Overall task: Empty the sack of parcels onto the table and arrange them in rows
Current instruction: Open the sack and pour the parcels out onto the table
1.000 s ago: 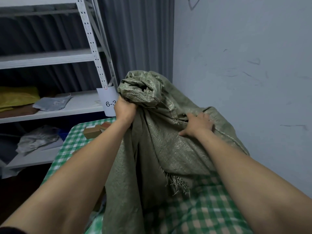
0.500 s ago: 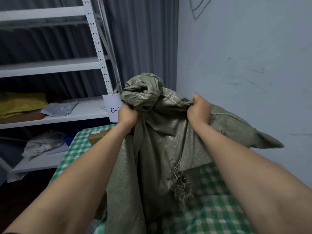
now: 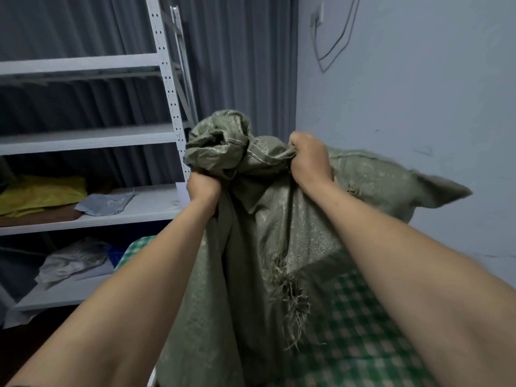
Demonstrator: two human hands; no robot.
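Sack (image 3: 268, 236): green woven plastic, held up over the table (image 3: 360, 328), its lower part hanging down to the checked cloth. No parcels in view.
Left hand (image 3: 202, 188): fist closed round a bunched wad of fabric under the rolled top.
Right hand (image 3: 308, 160): fist closed on the seamed edge, knuckles up.
Material: soft, limp, creases freely. The weave is probably slick, so gather a thick fold rather than pinch it flat.
Weight: cannot tell. One corner bulges toward the wall (image 3: 418, 107), so there may be contents inside.
Weak spot: frayed tear (image 3: 290, 300) mid-panel. Grip away from it, as it may rip under load.
Best hold: probably the closed bottom corners, mouth downward.
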